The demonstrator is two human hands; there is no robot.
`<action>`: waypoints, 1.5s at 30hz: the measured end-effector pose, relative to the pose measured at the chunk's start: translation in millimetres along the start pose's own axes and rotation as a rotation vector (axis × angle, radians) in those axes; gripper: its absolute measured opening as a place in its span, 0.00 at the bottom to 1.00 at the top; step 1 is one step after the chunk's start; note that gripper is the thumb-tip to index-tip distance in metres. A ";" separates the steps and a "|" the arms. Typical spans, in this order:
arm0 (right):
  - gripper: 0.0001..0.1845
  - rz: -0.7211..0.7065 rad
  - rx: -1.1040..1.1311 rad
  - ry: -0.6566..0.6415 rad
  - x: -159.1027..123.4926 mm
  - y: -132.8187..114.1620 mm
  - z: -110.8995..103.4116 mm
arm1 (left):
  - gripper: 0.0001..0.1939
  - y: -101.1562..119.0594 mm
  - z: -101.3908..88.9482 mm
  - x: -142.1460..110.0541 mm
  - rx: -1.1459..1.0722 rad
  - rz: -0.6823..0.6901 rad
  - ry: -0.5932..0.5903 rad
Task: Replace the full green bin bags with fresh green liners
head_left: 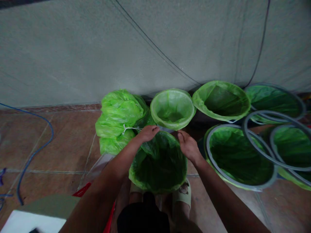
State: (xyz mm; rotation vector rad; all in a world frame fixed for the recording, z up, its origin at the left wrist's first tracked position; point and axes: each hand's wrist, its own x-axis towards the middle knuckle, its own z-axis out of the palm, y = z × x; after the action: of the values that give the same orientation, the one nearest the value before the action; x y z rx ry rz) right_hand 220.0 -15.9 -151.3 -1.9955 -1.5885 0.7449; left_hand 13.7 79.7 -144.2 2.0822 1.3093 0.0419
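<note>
A bin [159, 191] stands between my feet, lined with a green plastic bag [160, 165] whose edge is folded over the rim. At the far left of that rim, my left hand [148, 133] has its fingers closed on the bag's edge. Opposite it, my right hand [189, 145] grips the same edge at the far right, thumb and fingers together. Just beyond my hands is a smaller bin [173, 124] with a light green liner. Beside my left hand lies a heap of bright green plastic bags [119, 113] with a white tie [125, 128].
More green-lined bins stand to the right, one at the wall [222, 115] and one nearer me with a grey ring [240, 186] on its rim. A loose grey ring [245, 129] lies across others. A blue hose [36, 150] curves over the tiles at left.
</note>
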 end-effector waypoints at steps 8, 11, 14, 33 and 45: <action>0.22 -0.131 -0.047 -0.186 11.5 3.8 33.0 | 0.13 -8.2 13.2 -22.4 0.152 0.221 0.188; 0.23 -0.214 -0.093 -0.223 7.4 12.0 32.8 | 0.13 -9.5 21.6 -39.4 0.328 0.298 0.224; 0.24 -0.210 -0.172 -0.302 6.7 17.2 30.7 | 0.12 -9.7 28.1 -55.8 0.446 0.358 0.222; 0.17 -0.215 -0.395 -0.446 29.3 -15.6 20.8 | 0.14 -8.1 16.6 -12.9 0.380 0.158 0.037; 0.29 0.128 -0.287 0.005 -63.8 26.4 -7.5 | 0.33 -15.6 -5.0 -22.0 0.058 -0.052 0.117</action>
State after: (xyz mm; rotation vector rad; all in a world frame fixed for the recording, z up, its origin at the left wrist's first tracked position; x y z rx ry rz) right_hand 232.6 -84.1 -155.8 -2.3183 -1.6544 0.5833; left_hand -11.4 68.7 -142.2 2.1204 1.4499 0.1050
